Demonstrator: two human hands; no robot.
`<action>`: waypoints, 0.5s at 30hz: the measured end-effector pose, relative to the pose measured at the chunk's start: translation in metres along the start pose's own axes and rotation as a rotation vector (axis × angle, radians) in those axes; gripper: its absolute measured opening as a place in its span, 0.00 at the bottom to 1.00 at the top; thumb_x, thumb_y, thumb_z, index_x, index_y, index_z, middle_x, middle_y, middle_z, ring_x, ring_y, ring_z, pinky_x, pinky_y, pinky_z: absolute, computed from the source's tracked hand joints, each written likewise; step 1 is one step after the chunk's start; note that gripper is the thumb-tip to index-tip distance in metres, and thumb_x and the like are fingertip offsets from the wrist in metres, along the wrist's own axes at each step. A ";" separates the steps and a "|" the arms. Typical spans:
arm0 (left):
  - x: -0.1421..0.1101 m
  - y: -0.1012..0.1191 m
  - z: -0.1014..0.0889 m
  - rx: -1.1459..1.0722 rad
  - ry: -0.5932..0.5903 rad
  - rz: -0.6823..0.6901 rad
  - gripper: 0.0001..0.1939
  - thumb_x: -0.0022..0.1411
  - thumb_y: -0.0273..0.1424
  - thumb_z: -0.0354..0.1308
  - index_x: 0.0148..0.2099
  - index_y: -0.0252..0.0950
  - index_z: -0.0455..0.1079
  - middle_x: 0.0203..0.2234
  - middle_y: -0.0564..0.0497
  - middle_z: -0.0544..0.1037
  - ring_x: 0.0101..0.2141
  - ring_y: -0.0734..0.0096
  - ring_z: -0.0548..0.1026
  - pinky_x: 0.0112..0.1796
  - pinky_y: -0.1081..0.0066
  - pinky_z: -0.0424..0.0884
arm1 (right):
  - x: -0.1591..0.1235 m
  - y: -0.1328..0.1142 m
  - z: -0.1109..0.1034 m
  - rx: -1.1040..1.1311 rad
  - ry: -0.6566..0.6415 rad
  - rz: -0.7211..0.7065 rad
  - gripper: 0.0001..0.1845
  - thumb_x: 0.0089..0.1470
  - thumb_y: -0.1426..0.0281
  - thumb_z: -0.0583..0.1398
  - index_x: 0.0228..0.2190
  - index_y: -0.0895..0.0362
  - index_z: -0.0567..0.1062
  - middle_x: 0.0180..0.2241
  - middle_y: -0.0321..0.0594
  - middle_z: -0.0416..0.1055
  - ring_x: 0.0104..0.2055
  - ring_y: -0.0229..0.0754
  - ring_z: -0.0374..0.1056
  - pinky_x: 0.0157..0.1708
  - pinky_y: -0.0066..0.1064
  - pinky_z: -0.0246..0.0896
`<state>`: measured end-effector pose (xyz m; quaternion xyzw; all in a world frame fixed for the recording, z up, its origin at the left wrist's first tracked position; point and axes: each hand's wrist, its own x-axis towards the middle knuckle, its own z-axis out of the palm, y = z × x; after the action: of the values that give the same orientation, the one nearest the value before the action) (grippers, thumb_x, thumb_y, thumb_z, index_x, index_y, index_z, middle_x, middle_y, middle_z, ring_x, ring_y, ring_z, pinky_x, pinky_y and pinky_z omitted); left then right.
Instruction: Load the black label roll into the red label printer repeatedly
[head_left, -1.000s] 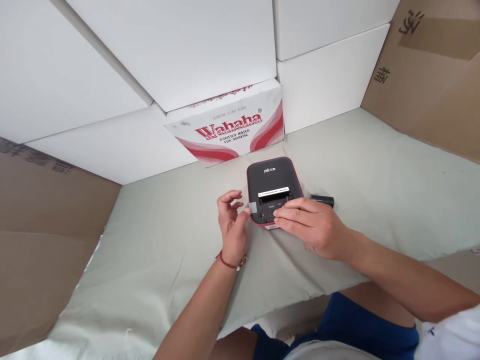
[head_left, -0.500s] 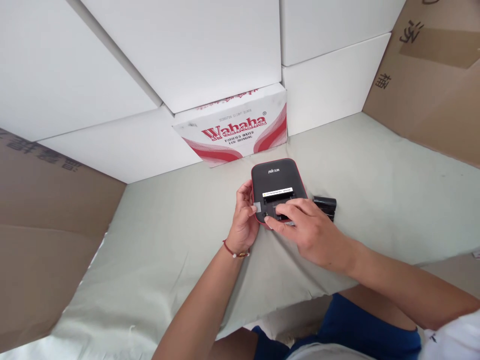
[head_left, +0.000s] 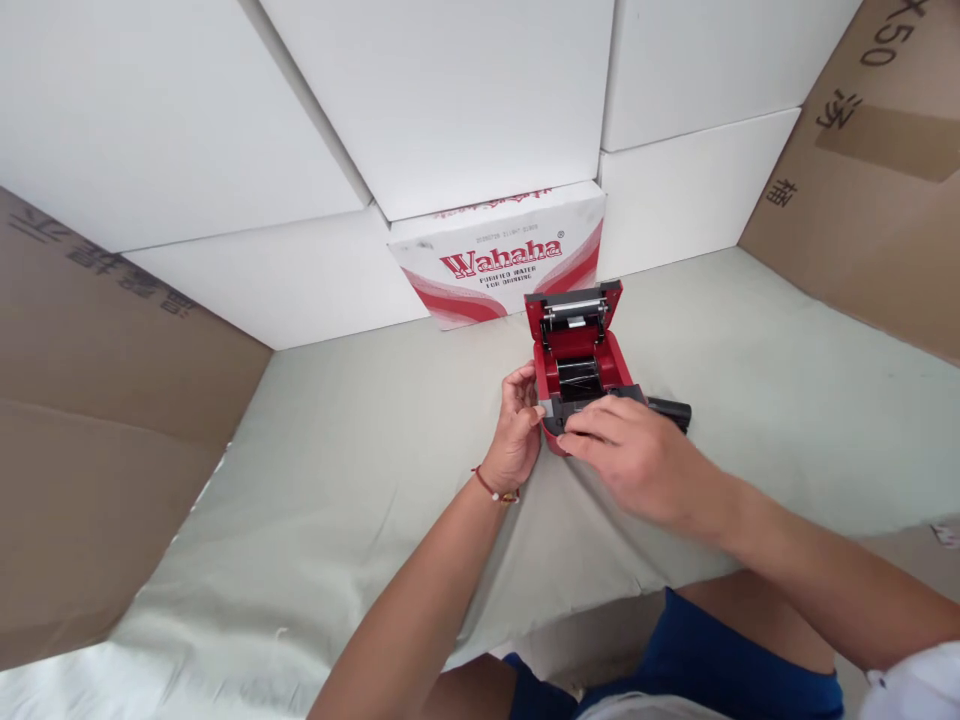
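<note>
A red and black label printer [head_left: 544, 350] stands on the cloth with its lid [head_left: 576, 295] raised, showing a red inside. A shiny black roll [head_left: 579, 378] lies in its bay. My left hand [head_left: 519, 425] grips the printer's left side, thumb on the grey tab at the front corner. Over the front edge, the fingers of my right hand [head_left: 634, 455] are bent together against the printer; their tips are partly hidden. Just right of the printer, another black roll [head_left: 673, 411] lies on the cloth, partly behind my right hand.
A white and red Wahaha water carton [head_left: 502, 270] stands right behind the printer, close to the raised lid. White boxes [head_left: 480, 100] form a wall at the back. Brown cardboard [head_left: 885, 200] flanks the right, and more cardboard [head_left: 112, 480] the left. A pale green cloth [head_left: 360, 450] covers the table.
The printer's lid, shut before, now stands up and bares the inside with its roll. My right fingers have drawn closer together at the front. The view has shifted slightly.
</note>
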<state>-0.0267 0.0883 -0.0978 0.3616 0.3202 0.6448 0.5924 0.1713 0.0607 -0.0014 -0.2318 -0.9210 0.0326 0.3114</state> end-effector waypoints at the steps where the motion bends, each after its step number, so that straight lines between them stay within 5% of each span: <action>1: 0.000 -0.001 -0.001 0.003 -0.001 0.003 0.28 0.54 0.37 0.74 0.56 0.48 0.71 0.62 0.51 0.73 0.66 0.57 0.66 0.66 0.59 0.62 | 0.007 0.007 -0.009 0.074 -0.030 0.024 0.19 0.68 0.79 0.54 0.45 0.58 0.84 0.46 0.44 0.84 0.46 0.45 0.76 0.48 0.36 0.74; 4: 0.002 -0.003 -0.002 0.015 -0.012 0.010 0.30 0.54 0.39 0.75 0.57 0.47 0.70 0.62 0.50 0.72 0.67 0.56 0.65 0.68 0.58 0.60 | 0.038 0.032 -0.035 0.088 -0.133 0.246 0.20 0.66 0.78 0.54 0.47 0.55 0.85 0.49 0.41 0.84 0.48 0.44 0.79 0.52 0.34 0.72; 7: 0.003 -0.003 -0.002 0.015 -0.020 0.014 0.30 0.54 0.39 0.75 0.57 0.47 0.70 0.63 0.49 0.72 0.68 0.55 0.64 0.69 0.56 0.59 | 0.074 0.055 -0.039 -0.203 -0.497 0.494 0.21 0.65 0.76 0.55 0.49 0.53 0.85 0.50 0.45 0.84 0.49 0.52 0.80 0.48 0.39 0.72; 10: 0.004 -0.003 -0.003 0.009 -0.026 0.006 0.29 0.54 0.38 0.74 0.57 0.47 0.70 0.63 0.49 0.71 0.68 0.55 0.64 0.69 0.55 0.60 | 0.099 0.065 -0.022 -0.364 -0.785 0.575 0.16 0.62 0.75 0.59 0.45 0.54 0.86 0.46 0.50 0.85 0.48 0.56 0.80 0.41 0.38 0.70; 15: 0.004 -0.002 -0.003 0.018 -0.029 -0.002 0.30 0.53 0.39 0.74 0.57 0.46 0.70 0.62 0.49 0.71 0.67 0.56 0.65 0.67 0.56 0.61 | 0.107 0.068 0.008 -0.412 -0.784 0.622 0.15 0.61 0.73 0.62 0.47 0.58 0.86 0.46 0.58 0.84 0.52 0.58 0.79 0.45 0.39 0.70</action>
<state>-0.0287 0.0926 -0.1009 0.3760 0.3179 0.6360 0.5943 0.1197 0.1700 0.0373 -0.5201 -0.8434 0.0260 -0.1320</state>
